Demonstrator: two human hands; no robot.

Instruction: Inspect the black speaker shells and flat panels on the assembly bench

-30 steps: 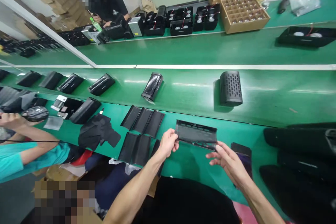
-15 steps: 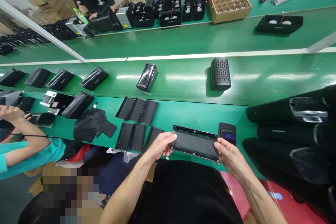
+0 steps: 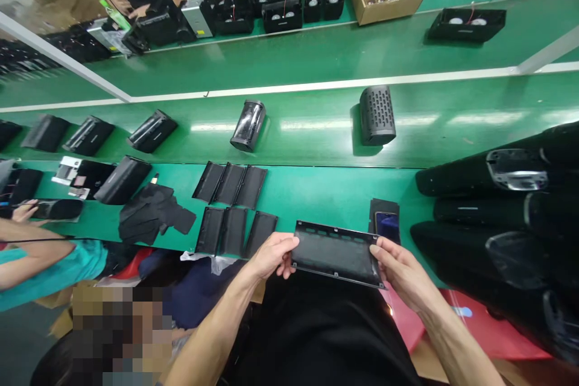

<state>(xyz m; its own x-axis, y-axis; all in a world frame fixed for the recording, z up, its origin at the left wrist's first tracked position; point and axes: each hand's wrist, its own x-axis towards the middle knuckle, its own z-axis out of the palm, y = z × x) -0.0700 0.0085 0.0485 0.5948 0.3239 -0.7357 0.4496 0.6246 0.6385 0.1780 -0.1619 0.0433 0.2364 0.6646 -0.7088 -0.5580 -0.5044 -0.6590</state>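
Note:
A black rectangular plastic panel point(image 3: 335, 252) is held in front of my body, tilted so its shallow inner side faces me. My left hand point(image 3: 275, 254) pinches the panel's left end between thumb and fingers. At the opposite end, my right hand point(image 3: 398, 262) grips the right edge, thumb on top. Several similar black panels point(image 3: 231, 183) lie in two rows on the green bench, just left of the held one. A phone point(image 3: 388, 224) rests on dark sheets beyond my right hand.
Large black speaker housings point(image 3: 479, 214) crowd the right side. A pile of black cloth-like sheets point(image 3: 151, 215) lies left. On the green conveyor stand a perforated black speaker point(image 3: 378, 116) and a glossy one point(image 3: 248, 125). A co-worker's arm point(image 3: 36, 244) reaches in at left.
The panel has come slightly lower and closer to my body, still held at both ends. My view has shifted a little, and the co-worker's hand at left has moved down.

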